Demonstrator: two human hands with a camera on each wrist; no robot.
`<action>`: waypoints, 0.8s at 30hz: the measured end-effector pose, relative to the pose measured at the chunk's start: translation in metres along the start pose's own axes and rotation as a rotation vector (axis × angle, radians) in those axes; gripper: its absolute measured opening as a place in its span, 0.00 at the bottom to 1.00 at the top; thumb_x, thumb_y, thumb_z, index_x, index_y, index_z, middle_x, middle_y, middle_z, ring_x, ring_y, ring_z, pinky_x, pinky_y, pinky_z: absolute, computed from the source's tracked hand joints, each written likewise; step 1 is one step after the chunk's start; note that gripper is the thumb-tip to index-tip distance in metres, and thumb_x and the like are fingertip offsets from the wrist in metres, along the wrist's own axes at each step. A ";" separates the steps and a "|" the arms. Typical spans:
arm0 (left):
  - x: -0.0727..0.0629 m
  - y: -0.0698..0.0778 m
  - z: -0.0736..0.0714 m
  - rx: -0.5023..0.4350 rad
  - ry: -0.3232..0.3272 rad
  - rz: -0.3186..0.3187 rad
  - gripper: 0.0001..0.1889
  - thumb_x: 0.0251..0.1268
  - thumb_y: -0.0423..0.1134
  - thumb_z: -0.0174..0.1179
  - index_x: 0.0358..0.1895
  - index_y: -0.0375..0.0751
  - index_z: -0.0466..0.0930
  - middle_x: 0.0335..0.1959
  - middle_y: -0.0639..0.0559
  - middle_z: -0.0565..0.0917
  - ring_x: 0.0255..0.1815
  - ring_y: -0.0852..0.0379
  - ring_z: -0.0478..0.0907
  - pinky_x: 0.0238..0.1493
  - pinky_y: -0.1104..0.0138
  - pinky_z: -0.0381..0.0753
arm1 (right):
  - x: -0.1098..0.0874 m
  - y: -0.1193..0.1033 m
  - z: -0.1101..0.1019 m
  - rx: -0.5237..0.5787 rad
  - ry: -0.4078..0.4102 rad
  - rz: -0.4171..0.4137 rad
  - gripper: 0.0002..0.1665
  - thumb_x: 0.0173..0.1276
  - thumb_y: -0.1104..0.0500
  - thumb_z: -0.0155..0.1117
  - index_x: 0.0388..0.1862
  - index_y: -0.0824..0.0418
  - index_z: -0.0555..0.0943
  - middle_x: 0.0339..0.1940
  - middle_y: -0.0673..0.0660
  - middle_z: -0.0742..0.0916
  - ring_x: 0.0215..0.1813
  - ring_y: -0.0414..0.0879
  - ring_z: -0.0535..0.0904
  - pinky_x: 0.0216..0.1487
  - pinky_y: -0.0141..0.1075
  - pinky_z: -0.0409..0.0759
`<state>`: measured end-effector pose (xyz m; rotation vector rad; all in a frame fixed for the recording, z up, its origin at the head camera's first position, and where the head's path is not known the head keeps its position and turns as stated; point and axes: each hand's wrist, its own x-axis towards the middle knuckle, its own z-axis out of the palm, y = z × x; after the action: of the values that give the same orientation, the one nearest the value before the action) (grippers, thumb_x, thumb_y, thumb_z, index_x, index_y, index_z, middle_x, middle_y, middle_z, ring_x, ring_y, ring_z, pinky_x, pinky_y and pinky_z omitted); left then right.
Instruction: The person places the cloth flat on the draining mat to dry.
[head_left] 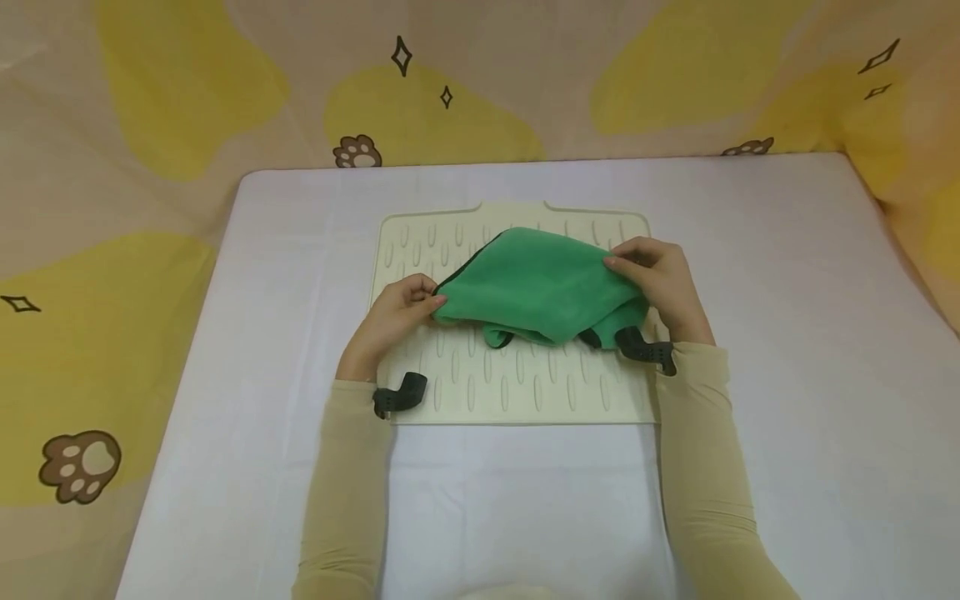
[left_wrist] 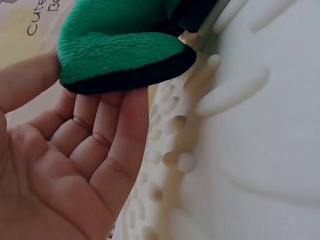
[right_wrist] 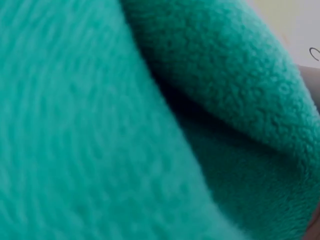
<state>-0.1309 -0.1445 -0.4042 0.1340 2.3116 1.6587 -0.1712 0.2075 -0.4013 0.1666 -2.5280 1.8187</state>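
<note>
A green plush cloth (head_left: 536, 279) with a dark edging is stretched between both hands over a cream ribbed mat (head_left: 487, 408). My left hand (head_left: 393, 317) pinches its left corner between thumb and fingers; the left wrist view shows the dark-edged corner of the cloth (left_wrist: 120, 60) folded over at the fingertips. The right hand (head_left: 660, 275) pinches the upper right part, thumb on top. Below that hand the cloth hangs in loose folds, and its lower edge curls near the mat. Close folds of the cloth (right_wrist: 90, 130) fill most of the right wrist view, hiding nearly all of the right hand there.
The mat lies on a white-covered table (head_left: 795, 350), with a notch in its far edge. Behind and to the left hangs a yellow and beige curtain (head_left: 247, 75) printed with paw marks. A black wrist camera (head_left: 401, 393) sits on the left wrist, another (head_left: 643, 348) on the right.
</note>
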 end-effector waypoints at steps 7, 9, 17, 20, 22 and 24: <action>-0.002 0.000 -0.007 0.013 0.094 0.011 0.09 0.69 0.37 0.55 0.40 0.32 0.72 0.26 0.53 0.76 0.28 0.60 0.70 0.33 0.70 0.68 | -0.002 -0.010 0.003 -0.008 -0.040 0.000 0.10 0.62 0.61 0.67 0.38 0.68 0.83 0.32 0.45 0.84 0.40 0.43 0.77 0.41 0.29 0.73; -0.003 -0.002 -0.010 0.034 0.120 0.009 0.10 0.69 0.38 0.55 0.40 0.32 0.73 0.26 0.53 0.77 0.28 0.60 0.69 0.33 0.70 0.68 | -0.003 -0.014 0.005 -0.033 -0.096 0.005 0.11 0.63 0.59 0.67 0.38 0.67 0.83 0.33 0.46 0.84 0.39 0.43 0.77 0.41 0.29 0.73; -0.005 -0.006 -0.018 0.084 0.174 -0.004 0.13 0.70 0.41 0.55 0.40 0.31 0.75 0.25 0.54 0.79 0.28 0.59 0.70 0.33 0.69 0.68 | -0.003 -0.018 0.009 -0.128 -0.214 0.025 0.14 0.67 0.55 0.63 0.40 0.67 0.83 0.35 0.49 0.84 0.39 0.42 0.77 0.43 0.31 0.72; -0.007 -0.008 -0.022 0.091 0.200 -0.010 0.14 0.70 0.42 0.55 0.41 0.30 0.75 0.26 0.54 0.79 0.29 0.60 0.71 0.33 0.70 0.69 | -0.004 -0.017 0.006 -0.157 -0.217 0.039 0.16 0.68 0.53 0.62 0.41 0.66 0.83 0.36 0.51 0.84 0.40 0.42 0.76 0.44 0.32 0.71; -0.008 -0.008 -0.024 0.097 0.220 -0.017 0.15 0.70 0.42 0.55 0.42 0.30 0.75 0.27 0.54 0.79 0.29 0.60 0.71 0.33 0.70 0.68 | -0.004 -0.017 0.004 -0.167 -0.234 0.050 0.16 0.68 0.52 0.62 0.41 0.66 0.83 0.37 0.52 0.84 0.41 0.43 0.76 0.45 0.33 0.71; -0.010 -0.009 -0.027 0.096 0.238 -0.027 0.15 0.70 0.42 0.55 0.42 0.30 0.75 0.27 0.54 0.79 0.30 0.60 0.71 0.34 0.70 0.68 | -0.005 -0.016 0.002 -0.171 -0.257 0.058 0.17 0.68 0.52 0.61 0.41 0.66 0.83 0.37 0.53 0.84 0.42 0.44 0.76 0.46 0.35 0.70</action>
<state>-0.1287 -0.1744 -0.4027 -0.0790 2.5559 1.6288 -0.1647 0.2008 -0.3869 0.3468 -2.8749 1.6869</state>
